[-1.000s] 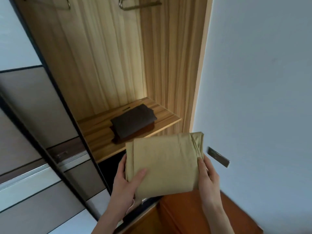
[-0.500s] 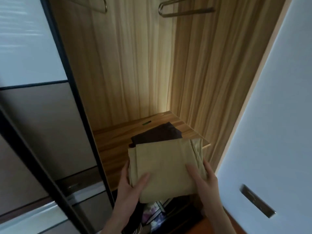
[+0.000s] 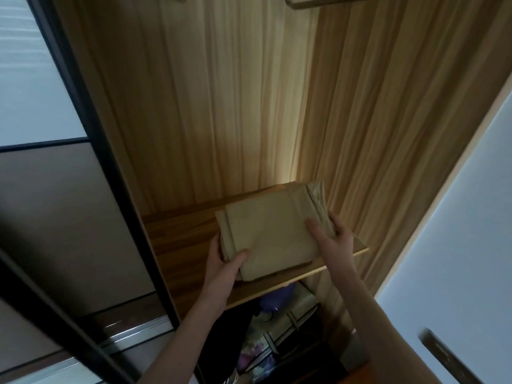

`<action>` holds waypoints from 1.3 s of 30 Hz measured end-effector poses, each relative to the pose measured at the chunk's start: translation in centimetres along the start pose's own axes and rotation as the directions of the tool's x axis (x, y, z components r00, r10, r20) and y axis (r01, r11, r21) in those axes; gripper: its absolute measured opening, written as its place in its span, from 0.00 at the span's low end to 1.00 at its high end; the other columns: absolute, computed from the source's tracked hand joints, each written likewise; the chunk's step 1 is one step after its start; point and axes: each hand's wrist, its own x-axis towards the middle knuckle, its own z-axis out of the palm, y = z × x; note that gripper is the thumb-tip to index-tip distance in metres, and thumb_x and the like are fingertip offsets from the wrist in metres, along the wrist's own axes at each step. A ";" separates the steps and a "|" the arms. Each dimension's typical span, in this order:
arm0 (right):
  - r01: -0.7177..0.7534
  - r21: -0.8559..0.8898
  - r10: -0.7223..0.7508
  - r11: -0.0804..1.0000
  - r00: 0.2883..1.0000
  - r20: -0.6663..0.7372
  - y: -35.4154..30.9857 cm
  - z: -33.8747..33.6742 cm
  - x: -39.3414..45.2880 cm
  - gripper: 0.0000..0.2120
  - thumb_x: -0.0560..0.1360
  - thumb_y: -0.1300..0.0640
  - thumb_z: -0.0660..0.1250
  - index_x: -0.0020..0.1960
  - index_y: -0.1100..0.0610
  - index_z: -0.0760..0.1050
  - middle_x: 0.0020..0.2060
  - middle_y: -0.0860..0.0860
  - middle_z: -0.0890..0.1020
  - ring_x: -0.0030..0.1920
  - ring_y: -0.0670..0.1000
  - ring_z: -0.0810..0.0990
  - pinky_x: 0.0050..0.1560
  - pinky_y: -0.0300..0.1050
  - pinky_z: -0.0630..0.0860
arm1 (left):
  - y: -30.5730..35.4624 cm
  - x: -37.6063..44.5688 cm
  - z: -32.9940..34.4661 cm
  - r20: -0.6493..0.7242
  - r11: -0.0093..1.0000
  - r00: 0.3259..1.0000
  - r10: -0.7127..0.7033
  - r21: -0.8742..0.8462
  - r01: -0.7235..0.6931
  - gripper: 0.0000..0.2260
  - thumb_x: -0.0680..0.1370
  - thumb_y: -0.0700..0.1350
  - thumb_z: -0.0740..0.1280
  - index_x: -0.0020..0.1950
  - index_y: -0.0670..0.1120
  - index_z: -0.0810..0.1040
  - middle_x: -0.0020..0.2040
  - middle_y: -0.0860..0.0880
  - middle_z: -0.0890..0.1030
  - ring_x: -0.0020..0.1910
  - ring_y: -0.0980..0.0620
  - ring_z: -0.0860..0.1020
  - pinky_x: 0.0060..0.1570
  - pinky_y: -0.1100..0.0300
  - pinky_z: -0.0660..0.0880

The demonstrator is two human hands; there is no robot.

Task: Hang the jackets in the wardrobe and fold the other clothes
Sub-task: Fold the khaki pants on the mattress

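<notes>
Folded tan garment [image 3: 273, 234]: flat rectangular bundle, held between both hands over the wooden shelf [image 3: 180, 245] inside the wardrobe [image 3: 221, 106]; whether its underside already touches the shelf cannot be told

Left hand [image 3: 224, 268]: grips the garment's near left corner, thumb curled over the top face, fingers hidden beneath the fabric

Right hand [image 3: 333, 239]: holds the garment's right edge, thumb lying along the top, fingers wrapped round the rolled side fold

Wooden shelf: light-grained board, extends left of the left hand and beyond both hands to the wardrobe's back panel; front lip shows just below the right wrist

Hanger bar [image 3: 318, 1]: metal, high above the hands at the top edge

Sliding door [image 3: 55, 217]: dark-framed, grey and pale panels, well left of the left forearm

Lower compartment [image 3: 277, 328]: beneath the shelf, between the forearms; holds patterned bags and dark cloth, details unclear

White wall [image 3: 457, 245]: right of the right arm, with a metal plate [image 3: 446, 356] set in it
</notes>
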 end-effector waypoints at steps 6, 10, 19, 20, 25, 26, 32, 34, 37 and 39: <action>-0.020 -0.030 0.022 0.999 0.999 0.046 2.4 0.5 5.7 0.33 0.76 0.48 0.76 0.77 0.54 0.69 0.60 0.40 0.77 0.59 0.42 0.76 0.60 0.39 0.71 | -0.4 3.8 2.1 -0.085 1.000 0.996 0.000 0.013 0.001 0.39 0.73 0.48 0.79 0.79 0.61 0.64 0.65 0.53 0.78 0.62 0.50 0.78 0.66 0.45 0.77; -0.034 -0.071 0.038 0.997 0.997 0.063 4.3 0.6 7.9 0.35 0.74 0.41 0.76 0.76 0.53 0.71 0.67 0.46 0.77 0.66 0.50 0.75 0.70 0.51 0.72 | -1.2 5.6 3.1 -0.122 1.000 0.993 0.007 0.030 -0.003 0.41 0.73 0.49 0.79 0.81 0.60 0.61 0.67 0.52 0.77 0.65 0.49 0.77 0.68 0.43 0.75; -0.089 -0.140 0.111 0.986 0.981 0.160 7.6 1.2 10.9 0.33 0.76 0.43 0.74 0.76 0.54 0.70 0.64 0.47 0.79 0.65 0.52 0.77 0.70 0.52 0.74 | -4.2 8.5 3.8 -0.196 0.998 0.980 -0.038 0.040 0.047 0.42 0.74 0.50 0.78 0.82 0.58 0.58 0.69 0.51 0.75 0.66 0.48 0.76 0.67 0.43 0.77; -0.083 -0.157 0.109 0.984 0.980 0.165 8.0 1.1 10.9 0.32 0.77 0.43 0.73 0.76 0.54 0.70 0.63 0.46 0.79 0.65 0.51 0.77 0.68 0.50 0.74 | -4.7 8.7 3.9 -0.199 0.998 0.979 -0.046 0.040 0.055 0.41 0.75 0.49 0.78 0.82 0.57 0.58 0.69 0.51 0.75 0.65 0.48 0.76 0.66 0.43 0.77; -0.066 -0.224 0.114 0.972 0.972 0.206 9.6 1.3 11.2 0.28 0.81 0.46 0.69 0.77 0.54 0.69 0.60 0.44 0.76 0.62 0.49 0.75 0.63 0.43 0.70 | -6.5 9.4 3.9 -0.220 0.992 0.973 -0.075 0.086 0.096 0.41 0.74 0.53 0.77 0.82 0.57 0.59 0.70 0.50 0.75 0.64 0.49 0.77 0.65 0.44 0.78; -0.057 -0.242 0.108 0.969 0.973 0.205 9.7 1.4 11.2 0.27 0.81 0.46 0.69 0.76 0.54 0.70 0.58 0.44 0.77 0.62 0.49 0.76 0.63 0.44 0.71 | -6.8 9.5 3.8 -0.225 0.991 0.972 -0.068 0.098 0.092 0.42 0.73 0.55 0.78 0.82 0.58 0.60 0.70 0.50 0.75 0.64 0.49 0.78 0.65 0.44 0.78; -0.011 -0.561 0.086 0.828 0.990 0.107 10.8 2.2 11.5 0.25 0.78 0.37 0.64 0.71 0.48 0.74 0.55 0.50 0.82 0.59 0.60 0.79 0.57 0.52 0.76 | -7.1 10.4 3.4 -0.238 0.950 0.970 -0.044 0.290 0.114 0.36 0.74 0.57 0.73 0.80 0.59 0.62 0.70 0.50 0.76 0.65 0.49 0.76 0.67 0.45 0.76; 0.024 -0.665 0.051 0.746 0.994 0.094 11.2 2.2 11.8 0.29 0.78 0.36 0.64 0.72 0.52 0.72 0.62 0.56 0.78 0.63 0.63 0.75 0.62 0.57 0.74 | -6.9 10.6 3.4 -0.240 0.881 0.971 -0.011 0.457 0.122 0.34 0.73 0.63 0.70 0.77 0.63 0.63 0.72 0.50 0.74 0.70 0.46 0.71 0.71 0.44 0.71; 0.191 -0.741 -0.139 0.644 0.982 0.131 10.9 2.5 12.0 0.30 0.80 0.45 0.66 0.78 0.54 0.64 0.73 0.59 0.68 0.72 0.63 0.67 0.71 0.62 0.67 | -6.1 10.4 4.0 -0.249 0.688 0.953 0.170 0.723 0.066 0.39 0.77 0.59 0.68 0.83 0.54 0.53 0.77 0.46 0.64 0.76 0.43 0.60 0.76 0.46 0.60; 0.415 -0.736 -0.320 0.536 0.906 0.278 10.0 3.1 12.2 0.28 0.82 0.50 0.63 0.80 0.53 0.61 0.77 0.57 0.65 0.76 0.60 0.64 0.73 0.63 0.66 | -5.4 10.4 4.7 -0.204 0.595 0.916 0.346 0.802 -0.046 0.40 0.78 0.55 0.68 0.84 0.52 0.51 0.78 0.46 0.63 0.77 0.45 0.61 0.77 0.47 0.61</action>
